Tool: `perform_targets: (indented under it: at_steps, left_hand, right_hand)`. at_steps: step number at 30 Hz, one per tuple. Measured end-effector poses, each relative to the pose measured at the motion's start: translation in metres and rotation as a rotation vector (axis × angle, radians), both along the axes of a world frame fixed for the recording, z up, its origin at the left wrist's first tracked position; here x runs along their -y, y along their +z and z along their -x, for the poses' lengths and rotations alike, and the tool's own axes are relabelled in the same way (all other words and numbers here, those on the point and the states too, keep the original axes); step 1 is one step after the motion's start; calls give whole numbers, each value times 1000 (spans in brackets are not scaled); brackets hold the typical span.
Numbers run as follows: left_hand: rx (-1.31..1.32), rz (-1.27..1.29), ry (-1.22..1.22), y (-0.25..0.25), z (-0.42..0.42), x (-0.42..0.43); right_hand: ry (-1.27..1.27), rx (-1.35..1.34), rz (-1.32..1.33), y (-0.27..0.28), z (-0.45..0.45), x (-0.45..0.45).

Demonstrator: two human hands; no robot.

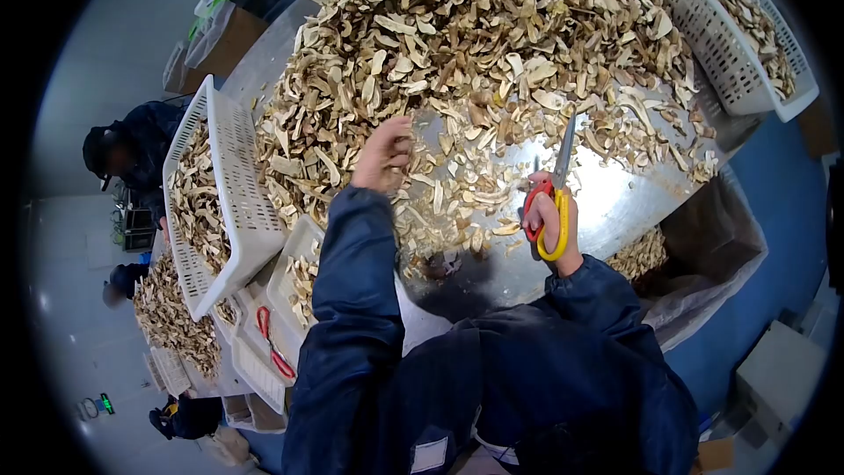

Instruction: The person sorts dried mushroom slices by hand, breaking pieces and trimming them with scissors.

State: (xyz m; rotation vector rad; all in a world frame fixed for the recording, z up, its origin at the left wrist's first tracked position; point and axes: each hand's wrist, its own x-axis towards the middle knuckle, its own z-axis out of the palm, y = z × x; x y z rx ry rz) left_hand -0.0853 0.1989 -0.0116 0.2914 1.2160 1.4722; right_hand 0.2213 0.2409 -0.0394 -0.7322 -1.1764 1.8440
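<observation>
My left hand (pixel 385 156) is over the near edge of a large heap of dried mushroom slices (pixel 492 26). Its fingers are loosely curled and a little apart, slightly blurred, with nothing visible in them. My right hand (pixel 565 227) is closed round the handles of a pair of scissors (pixel 563 171), one handle red and the other yellow. The scissors' blades point away from me, over the bare, shiny metal table (pixel 607 211). Between my hands lie scattered slices and small crumbs (pixel 466 198).
White perforated baskets of slices stand at left (pixel 237 202) and right (pixel 734 44). Red-handled scissors (pixel 274 343) lie by a white tray (pixel 286 277) at lower left. A lined bin (pixel 712 246) stands below the table's right edge. Other people (pixel 145 145) are at the far left.
</observation>
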Motion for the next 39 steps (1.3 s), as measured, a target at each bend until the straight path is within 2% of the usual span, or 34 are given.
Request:
perform_targets:
  at_steps: [1,3,5,6,9,10,13,14,17,18,21,22,25,26,29,30,33,34,35,37,38,39]
  left_hand:
    - [359,-156,107,-9,19,18]
    - [554,-303,261,2,18,43]
    - [525,-176,535,14,14,58]
    - [496,-127,544,7,25,66]
    - [491,-192,270,-15,51,80]
    - [349,-109,274,-6,44,76]
    - [-552,290,156,3,23,55]
    - [-872,331,156,-1,13,48]
    - [-1490,379,6,-10,1,36]
    - [-1613,390,-41,-25,7,37]
    - [-1361,294,15,-19,-4,38]
    - [-1080,261,-17,-27,3,42]
    - [119,-99,-19,-22,22,64]
    - [186,-137,158,-8,5,62]
    - [86,-52,235,11,-8,55]
    - [33,-33,221,4,-1,51]
    - [-527,182,-115,-4,14,26]
    - [-902,127,-117,-17,12,14]
    - [-1403,296,-159,8,-11,4]
    - [-1973,275,-180,-6,-18,-11]
    - [-2037,467,-348,-9,-23,-15]
    - [-2029,502,-389,-12,-22,-18]
  right_hand:
    - [-1,-6,9,1,0,0]
    - [0,0,32,2,1,1]
    - [39,79,8,7,0,0]
    - [44,77,3,6,0,0]
    - [43,77,-12,5,0,0]
    - [40,79,-13,4,-1,-1]
    - [34,74,-10,4,0,-1]
    - [33,72,-9,4,0,-1]
    - [37,76,-3,4,1,-1]
    - [34,75,-7,5,0,-1]
    - [26,64,-12,6,0,-1]
    - [25,56,-9,7,1,0]
    - [30,61,-17,5,1,-1]
    - [34,66,-24,4,1,-1]
    - [44,74,-20,5,2,-2]
    - [46,71,-14,5,1,-1]
    - [38,44,8,5,2,-1]
    - [28,22,22,4,2,-1]
    - [18,-1,36,4,2,0]
    - [18,1,42,4,3,0]
    - [19,3,45,4,2,0]
    - [17,6,43,4,2,-1]
